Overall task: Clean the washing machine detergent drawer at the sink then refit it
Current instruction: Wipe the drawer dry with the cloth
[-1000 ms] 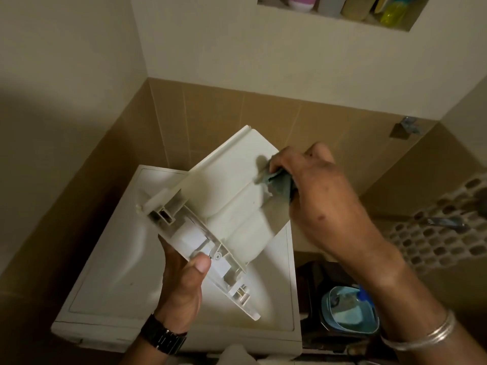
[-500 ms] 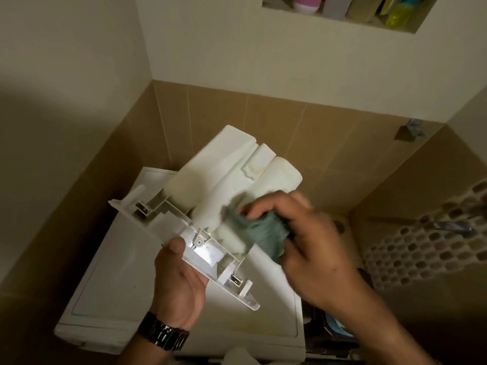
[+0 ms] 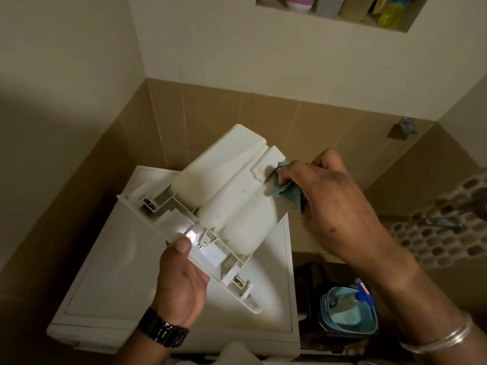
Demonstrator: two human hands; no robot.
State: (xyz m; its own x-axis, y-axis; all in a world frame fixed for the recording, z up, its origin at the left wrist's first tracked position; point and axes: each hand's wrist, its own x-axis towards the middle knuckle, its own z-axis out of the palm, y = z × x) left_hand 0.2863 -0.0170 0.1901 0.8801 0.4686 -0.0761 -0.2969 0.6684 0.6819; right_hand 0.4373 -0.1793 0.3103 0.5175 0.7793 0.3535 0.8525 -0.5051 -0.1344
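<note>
The white detergent drawer is held upside down in the air, its rounded underside facing me and its front panel toward me. My left hand grips the front panel, thumb on its inner face. My right hand pinches a crumpled green cloth against the drawer's far right corner. Below the drawer stands the white washing machine.
A blue tub with a spray bottle sits on the dark floor right of the machine. A tap sticks out of the mosaic wall at right. Bottles stand in a wall niche above. Tan tiled walls close in behind.
My right hand has wiped the cloth from the drawer's near middle up to its far right corner. The drawer has tilted a little in my left hand.
</note>
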